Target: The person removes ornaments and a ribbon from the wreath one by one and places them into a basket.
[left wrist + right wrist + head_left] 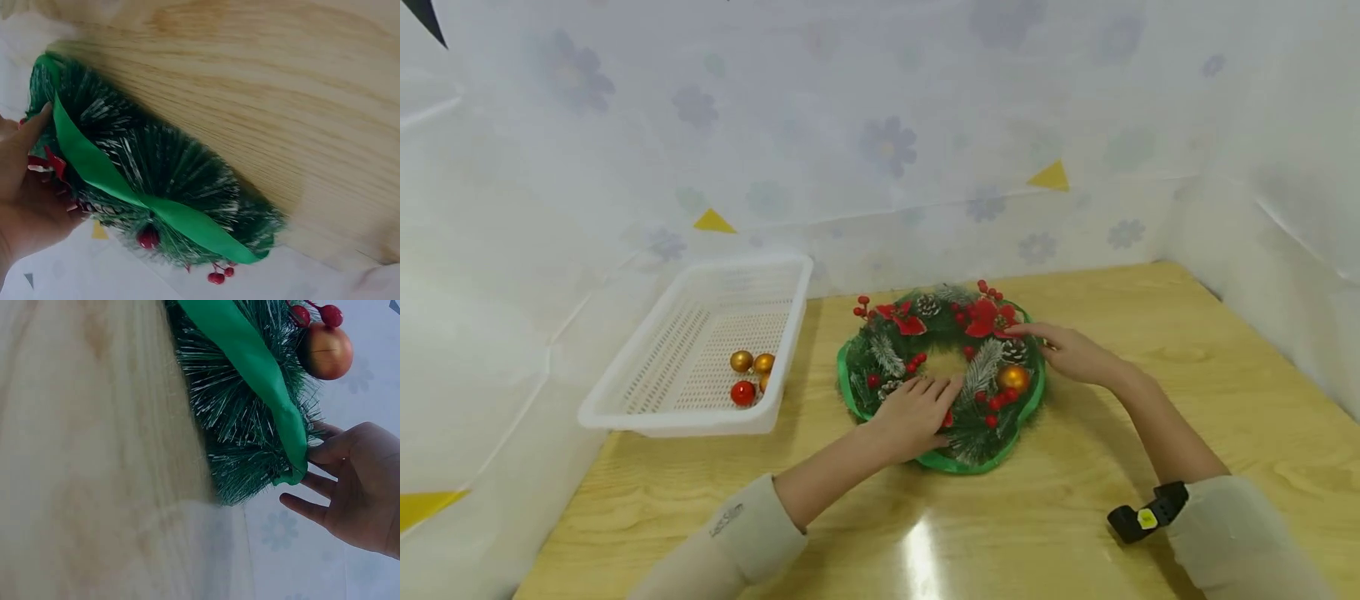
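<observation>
A Christmas wreath (981,446) lies on the table, with red flowers, berries, pine cones and an orange-gold ball (1013,378). Green ribbon (103,172) runs around its outer side. Over the wreath's near edge, my left hand (917,417) holds it, fingers toward the centre hole and thumb on the outer side by the ribbon. My right hand (1071,352) touches the far right side with its fingers stretched out, the index by a red flower (992,318). In the right wrist view, its thumb (331,449) meets the ribbon's edge while other fingers spread loosely.
To the left stands a white plastic basket (681,421) holding several balls, among them a gold one (741,361) and a red one (743,393). Behind the wooden table (1000,533) hangs a flower-printed sheet (887,100). A black strap (1150,512) is on my right wrist.
</observation>
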`<state>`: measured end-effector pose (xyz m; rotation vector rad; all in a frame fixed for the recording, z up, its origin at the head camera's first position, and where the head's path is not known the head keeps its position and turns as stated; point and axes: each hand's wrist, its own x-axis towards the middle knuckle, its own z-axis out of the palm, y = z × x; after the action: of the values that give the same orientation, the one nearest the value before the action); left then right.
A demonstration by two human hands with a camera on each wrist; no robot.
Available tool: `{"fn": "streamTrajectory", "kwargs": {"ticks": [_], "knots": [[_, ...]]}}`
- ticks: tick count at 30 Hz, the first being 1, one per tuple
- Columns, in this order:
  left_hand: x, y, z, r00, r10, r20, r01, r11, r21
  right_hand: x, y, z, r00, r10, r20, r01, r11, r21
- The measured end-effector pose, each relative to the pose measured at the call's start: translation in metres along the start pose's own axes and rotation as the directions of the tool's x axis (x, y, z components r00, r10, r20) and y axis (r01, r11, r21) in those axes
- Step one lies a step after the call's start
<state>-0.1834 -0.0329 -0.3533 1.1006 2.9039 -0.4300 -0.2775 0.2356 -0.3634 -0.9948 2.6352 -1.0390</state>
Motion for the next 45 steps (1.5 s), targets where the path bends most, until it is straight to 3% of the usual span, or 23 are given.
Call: {"fn": "streamTrajectory", "kwargs": {"ticks": [6, 13, 19, 23, 27, 30, 33, 36, 38, 40, 43, 45], "knots": [[-0.006, -0.020, 0.011, 0.994, 0.096, -0.058, -0.099, 0.994, -0.047, -0.016, -0.003, 0.004, 0.999, 0.031, 0.013, -0.032, 0.999, 0.012], [-0.009, -0.054, 0.021, 0.971, 0.192, -0.145, -0.202, 0.978, -0.056, -0.032, -0.023, 0.004, 0.998, 0.045, 0.051, -0.044, 0.999, -0.010], [-0.005, -0.081, 0.026, 0.950, 0.236, -0.204, -0.251, 0.967, -0.050, -0.038, -0.037, 0.004, 0.993, 0.062, 0.096, -0.061, 0.998, -0.017], [-0.005, -0.089, 0.025, 0.955, 0.228, -0.192, -0.245, 0.967, -0.067, -0.040, -0.042, 0.003, 0.990, 0.068, 0.120, -0.067, 0.998, -0.009], [-0.009, -0.092, 0.019, 0.970, 0.195, -0.146, -0.222, 0.954, -0.201, -0.042, -0.042, 0.004, 0.989, 0.071, 0.128, -0.071, 0.997, -0.002], [-0.014, -0.093, 0.012, 0.978, 0.154, -0.139, -0.196, 0.903, -0.382, -0.043, -0.041, 0.004, 0.989, 0.072, 0.128, -0.072, 0.997, 0.003], [-0.020, -0.093, 0.004, 0.984, 0.105, -0.147, -0.169, 0.824, -0.541, -0.043, -0.041, 0.004, 0.989, 0.065, 0.130, -0.066, 0.998, 0.006], [-0.024, -0.084, -0.005, 0.983, 0.048, -0.179, -0.155, 0.746, -0.648, -0.043, -0.042, 0.003, 0.990, 0.059, 0.132, -0.060, 0.998, 0.009], [-0.025, -0.073, -0.011, 0.976, 0.001, -0.217, -0.151, 0.722, -0.675, -0.043, -0.042, 0.003, 0.990, 0.058, 0.132, -0.060, 0.998, 0.006], [-0.025, -0.059, -0.015, 0.961, -0.039, -0.274, -0.155, 0.747, -0.647, -0.043, -0.042, 0.002, 0.990, 0.060, 0.131, -0.060, 0.998, 0.001], [-0.020, -0.037, -0.016, 0.925, -0.036, -0.379, -0.163, 0.862, -0.480, -0.043, -0.042, 0.002, 0.989, 0.065, 0.130, -0.065, 0.998, -0.005], [-0.015, -0.025, -0.014, 0.890, -0.001, -0.455, -0.163, 0.933, -0.320, -0.042, -0.042, 0.002, 0.989, 0.070, 0.128, -0.070, 0.998, -0.003]]}}
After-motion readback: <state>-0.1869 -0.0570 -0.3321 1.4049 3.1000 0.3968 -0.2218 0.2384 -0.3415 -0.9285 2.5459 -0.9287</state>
